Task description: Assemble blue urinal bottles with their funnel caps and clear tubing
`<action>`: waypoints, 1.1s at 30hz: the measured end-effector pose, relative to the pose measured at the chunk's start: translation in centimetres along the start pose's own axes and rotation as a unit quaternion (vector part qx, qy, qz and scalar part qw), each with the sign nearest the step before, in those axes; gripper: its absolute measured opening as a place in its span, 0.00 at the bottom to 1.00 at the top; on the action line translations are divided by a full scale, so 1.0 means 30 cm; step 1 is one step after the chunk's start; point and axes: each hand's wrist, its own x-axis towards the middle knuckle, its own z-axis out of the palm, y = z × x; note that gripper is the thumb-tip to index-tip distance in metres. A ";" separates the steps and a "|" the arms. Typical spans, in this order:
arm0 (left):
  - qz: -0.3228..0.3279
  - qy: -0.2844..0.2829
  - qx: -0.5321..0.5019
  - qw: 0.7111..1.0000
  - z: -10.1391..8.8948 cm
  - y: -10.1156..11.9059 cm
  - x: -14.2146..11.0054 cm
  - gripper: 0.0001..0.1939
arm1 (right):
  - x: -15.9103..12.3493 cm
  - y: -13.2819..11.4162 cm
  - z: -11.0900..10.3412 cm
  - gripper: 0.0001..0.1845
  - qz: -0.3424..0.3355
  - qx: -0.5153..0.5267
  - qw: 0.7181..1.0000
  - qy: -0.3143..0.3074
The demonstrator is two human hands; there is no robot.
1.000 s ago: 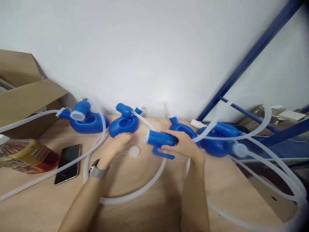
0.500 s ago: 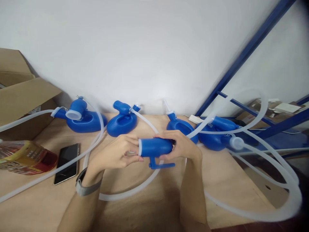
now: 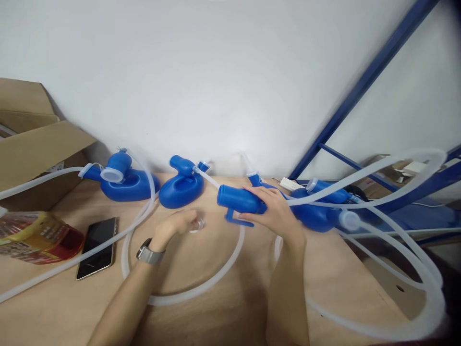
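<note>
My right hand point(image 3: 275, 209) grips a blue cylindrical funnel piece point(image 3: 239, 199) with a bent blue bracket under it. The piece's uncovered end points left. Off to the left, my left hand point(image 3: 182, 222) has its fingers closed on a translucent cap point(image 3: 198, 225), mostly hidden by the hand, and wears a watch. Behind my right hand stands a blue bottle point(image 3: 255, 179), partly covered. Another blue bottle point(image 3: 182, 189) with its funnel piece rests behind my left hand. A translucent hose point(image 3: 216, 281) curves across the table beneath both hands.
At the left stand a blue bottle point(image 3: 124, 186), an open cardboard box point(image 3: 39, 149) and a drink bottle point(image 3: 39, 238), with a phone point(image 3: 97, 247) nearby. On the right lie another blue bottle point(image 3: 313, 214), looping hoses point(image 3: 428, 307) and a power strip point(image 3: 290, 184), by a blue metal frame point(image 3: 345, 103).
My left hand has pulled away leftward with the translucent cap, off the end of the blue funnel piece. The right hand still holds that piece, now tilted and slightly higher.
</note>
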 end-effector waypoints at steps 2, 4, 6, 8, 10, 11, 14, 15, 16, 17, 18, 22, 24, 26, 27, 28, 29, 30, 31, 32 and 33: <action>0.021 0.029 -0.038 0.999 -0.009 0.029 -0.013 0.16 | 0.015 -0.011 0.026 0.33 -0.031 -0.044 0.998 0.027; 0.055 0.079 -0.165 0.982 -0.034 0.075 -0.046 0.26 | 0.032 -0.025 0.054 0.33 -0.059 -0.061 0.996 0.040; 0.082 0.115 -0.306 0.942 -0.057 0.130 -0.083 0.31 | 0.050 -0.047 0.083 0.37 -0.081 -0.052 0.994 0.051; 0.092 0.153 -0.352 0.919 -0.071 0.178 -0.114 0.33 | 0.068 -0.075 0.108 0.43 -0.103 -0.032 0.992 0.071; 0.085 0.225 -0.331 0.912 -0.083 0.205 -0.136 0.31 | 0.080 -0.102 0.126 0.44 -0.135 0.000 0.986 0.096; 0.080 0.271 -0.328 0.902 -0.091 0.208 -0.145 0.28 | 0.082 -0.114 0.131 0.42 -0.149 0.027 0.981 0.119; 0.080 0.372 -0.384 0.841 -0.131 0.182 -0.171 0.20 | 0.079 -0.138 0.133 0.22 -0.129 0.170 0.943 0.257; 0.084 0.386 -0.407 0.824 -0.146 0.168 -0.182 0.20 | 0.078 -0.142 0.132 0.16 -0.089 0.232 0.922 0.297; 0.089 0.390 -0.421 0.814 -0.160 0.154 -0.193 0.19 | 0.077 -0.146 0.133 0.16 -0.040 0.293 0.904 0.308; 0.092 0.388 -0.424 0.813 -0.171 0.143 -0.205 0.19 | 0.078 -0.150 0.135 0.19 0.011 0.346 0.893 0.288; 0.096 0.386 -0.417 0.817 -0.178 0.137 -0.216 0.19 | 0.082 -0.154 0.140 0.21 0.057 0.388 0.888 0.241; 0.122 0.387 -0.357 0.841 -0.168 0.158 -0.244 0.20 | 0.111 -0.176 0.179 0.23 0.121 0.489 0.860 0.077; 0.135 0.376 -0.326 0.857 -0.154 0.184 -0.251 0.21 | 0.118 -0.187 0.196 0.25 0.117 0.549 0.822 0.093; 0.139 0.373 -0.292 0.870 -0.144 0.206 -0.256 0.23 | 0.115 -0.197 0.202 0.27 0.101 0.603 0.784 0.104; 0.140 0.376 -0.276 0.873 -0.142 0.213 -0.259 0.23 | 0.112 -0.201 0.201 0.28 0.090 0.622 0.771 0.099; 0.140 0.380 -0.261 0.876 -0.142 0.217 -0.261 0.24 | 0.109 -0.205 0.198 0.30 0.083 0.636 0.762 0.089; 0.140 0.383 -0.249 0.878 -0.142 0.219 -0.263 0.25 | 0.106 -0.209 0.195 0.30 0.083 0.646 0.755 0.083; 0.139 0.386 -0.239 0.880 -0.142 0.218 -0.265 0.25 | 0.105 -0.212 0.192 0.30 0.091 0.652 0.748 0.081; 0.136 0.387 -0.232 0.882 -0.142 0.216 -0.267 0.25 | 0.105 -0.215 0.190 0.30 0.106 0.657 0.742 0.085; 0.133 0.388 -0.225 0.884 -0.142 0.214 -0.268 0.25 | 0.106 -0.217 0.189 0.29 0.123 0.659 0.736 0.089; 0.130 0.391 -0.218 0.885 -0.141 0.211 -0.268 0.25 | 0.108 -0.218 0.189 0.27 0.140 0.661 0.731 0.093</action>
